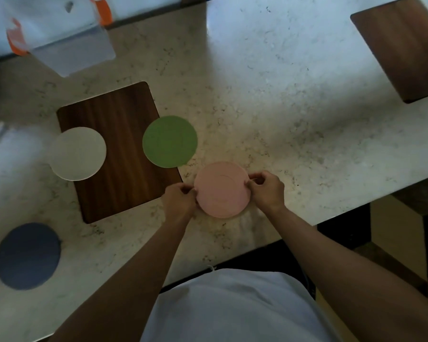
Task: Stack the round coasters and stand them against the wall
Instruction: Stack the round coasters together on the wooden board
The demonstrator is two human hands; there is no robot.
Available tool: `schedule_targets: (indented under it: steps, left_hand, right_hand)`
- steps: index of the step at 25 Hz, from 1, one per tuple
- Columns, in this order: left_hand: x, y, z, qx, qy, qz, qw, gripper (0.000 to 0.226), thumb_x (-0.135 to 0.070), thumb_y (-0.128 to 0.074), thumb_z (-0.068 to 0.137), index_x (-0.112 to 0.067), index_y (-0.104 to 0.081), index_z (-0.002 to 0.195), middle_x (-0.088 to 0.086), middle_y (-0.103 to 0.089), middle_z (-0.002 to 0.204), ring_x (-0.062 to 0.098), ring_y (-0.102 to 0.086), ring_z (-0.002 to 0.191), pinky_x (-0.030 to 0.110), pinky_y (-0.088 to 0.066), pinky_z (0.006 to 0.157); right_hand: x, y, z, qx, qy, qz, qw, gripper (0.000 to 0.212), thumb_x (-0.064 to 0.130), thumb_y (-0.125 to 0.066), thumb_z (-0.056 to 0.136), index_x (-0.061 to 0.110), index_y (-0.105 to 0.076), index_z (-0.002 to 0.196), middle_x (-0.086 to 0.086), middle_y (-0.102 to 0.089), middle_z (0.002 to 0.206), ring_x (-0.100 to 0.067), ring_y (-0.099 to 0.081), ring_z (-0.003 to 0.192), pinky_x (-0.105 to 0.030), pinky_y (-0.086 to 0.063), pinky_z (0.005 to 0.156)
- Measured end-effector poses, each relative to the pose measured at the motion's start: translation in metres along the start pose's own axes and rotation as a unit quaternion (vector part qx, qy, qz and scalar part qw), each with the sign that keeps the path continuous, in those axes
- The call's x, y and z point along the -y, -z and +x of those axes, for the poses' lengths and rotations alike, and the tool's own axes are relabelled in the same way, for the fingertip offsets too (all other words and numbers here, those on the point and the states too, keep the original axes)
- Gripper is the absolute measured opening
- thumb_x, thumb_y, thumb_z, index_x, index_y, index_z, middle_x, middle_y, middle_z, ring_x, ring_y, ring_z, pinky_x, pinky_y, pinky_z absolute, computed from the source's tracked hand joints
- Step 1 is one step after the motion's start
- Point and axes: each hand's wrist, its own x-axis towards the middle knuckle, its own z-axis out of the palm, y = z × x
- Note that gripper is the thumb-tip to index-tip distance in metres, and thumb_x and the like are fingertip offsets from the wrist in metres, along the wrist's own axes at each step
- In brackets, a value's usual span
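Pink round coaster is getting pinched by both our hands, left and right; green, white, blue ones are lying unstacked on the desk.

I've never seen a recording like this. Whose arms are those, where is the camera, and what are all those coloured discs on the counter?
There is no machine here: the arms belong to a person wearing a camera on the head, looking down at a pale stone counter. The discs are round coasters. The left hand and right hand pinch opposite edges of a pink coaster. A green coaster lies partly on a dark wooden board, a white coaster overlaps the board's other side, and a blue coaster lies alone near the left. A second wooden board sits at the far right.
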Motion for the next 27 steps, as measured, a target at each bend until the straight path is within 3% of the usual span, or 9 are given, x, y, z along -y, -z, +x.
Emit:
schedule_targets:
  steps: [7,12,18,22,27]
  left_hand:
    - [-0.004,-0.003,-0.002,-0.009,-0.038,0.042,0.998,0.016,-0.015,-0.069,0.082,-0.012,-0.078,0.096,0.006,-0.077,0.088,0.02,-0.071,0.076,0.037,-0.059,0.074]
    - [-0.007,-0.007,-0.005,-0.032,-0.094,0.114,0.988,0.018,-0.014,-0.067,0.083,-0.009,-0.078,0.096,0.01,-0.077,0.091,0.024,-0.069,0.079,0.03,-0.052,0.071]
    - [-0.009,-0.017,-0.005,-0.031,-0.06,0.171,0.983,0.019,-0.015,-0.058,0.086,-0.004,-0.074,0.088,0.016,-0.069,0.089,0.03,-0.063,0.078,0.036,-0.048,0.068]
    - [-0.013,-0.017,0.0,-0.031,-0.043,0.148,0.988,0.016,-0.013,-0.06,0.082,-0.006,-0.074,0.085,0.013,-0.069,0.092,0.029,-0.064,0.083,0.04,-0.052,0.074]
    - [-0.017,-0.013,0.004,-0.04,0.001,0.063,0.997,0.011,-0.008,-0.065,0.072,-0.01,-0.076,0.072,0.008,-0.074,0.074,0.025,-0.069,0.073,0.033,-0.054,0.067]
  right_hand:
    - [0.0,-0.004,-0.003,-0.033,0.018,-0.044,0.998,0.011,0.025,-0.076,0.083,0.019,-0.073,0.092,0.005,-0.072,0.086,-0.008,-0.066,0.077,-0.022,-0.051,0.073]
    - [0.001,-0.006,-0.007,-0.051,0.028,-0.092,0.994,0.019,0.03,-0.072,0.086,0.015,-0.074,0.099,-0.002,-0.073,0.096,-0.016,-0.067,0.086,-0.031,-0.056,0.082]
    - [0.006,-0.015,-0.016,-0.089,0.002,-0.104,0.991,0.022,0.032,-0.066,0.09,0.017,-0.075,0.103,-0.006,-0.071,0.102,-0.02,-0.067,0.088,-0.028,-0.052,0.077]
    - [0.009,-0.02,-0.018,-0.085,-0.016,-0.104,0.991,0.018,0.03,-0.064,0.091,0.017,-0.075,0.098,-0.005,-0.072,0.098,-0.019,-0.067,0.084,-0.03,-0.055,0.076]
    - [0.013,-0.017,-0.01,-0.068,-0.058,-0.067,0.994,0.013,0.023,-0.067,0.086,0.013,-0.073,0.093,-0.002,-0.073,0.094,-0.015,-0.064,0.082,-0.026,-0.046,0.071]
